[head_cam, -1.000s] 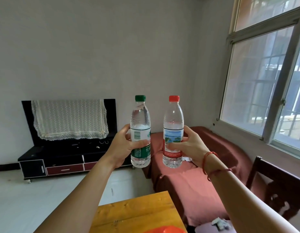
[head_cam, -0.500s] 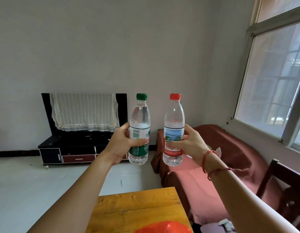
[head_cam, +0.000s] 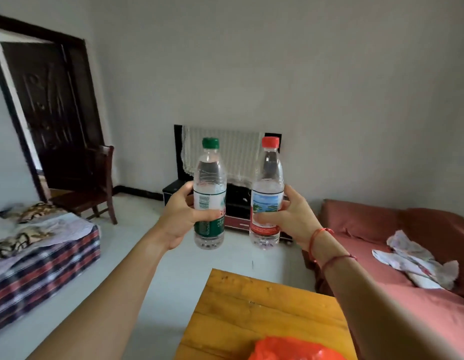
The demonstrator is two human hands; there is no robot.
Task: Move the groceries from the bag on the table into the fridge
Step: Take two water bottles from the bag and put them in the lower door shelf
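My left hand (head_cam: 181, 216) grips a clear water bottle with a green cap and green label (head_cam: 209, 178), held upright in front of me. My right hand (head_cam: 290, 216) grips a second water bottle with a red cap and red label (head_cam: 268, 175), also upright, a little to the right of the first. Both bottles are held out at arm's length above the floor, beyond the wooden table (head_cam: 257, 313). The top of an orange plastic bag (head_cam: 290, 350) shows on the table at the bottom edge. No fridge is in view.
A black TV stand (head_cam: 173, 189) with a lace-covered screen stands against the far wall. A red-covered sofa (head_cam: 381, 224) with a crumpled cloth lies right. On the left are a plaid-covered bed (head_cam: 43, 263), a wooden chair (head_cam: 95, 193) and a dark doorway (head_cam: 43, 107).
The view has swung left: the window has left the frame, and the doorway, chair and bed have come in. Both hands still hold the bottles upright in the same way.
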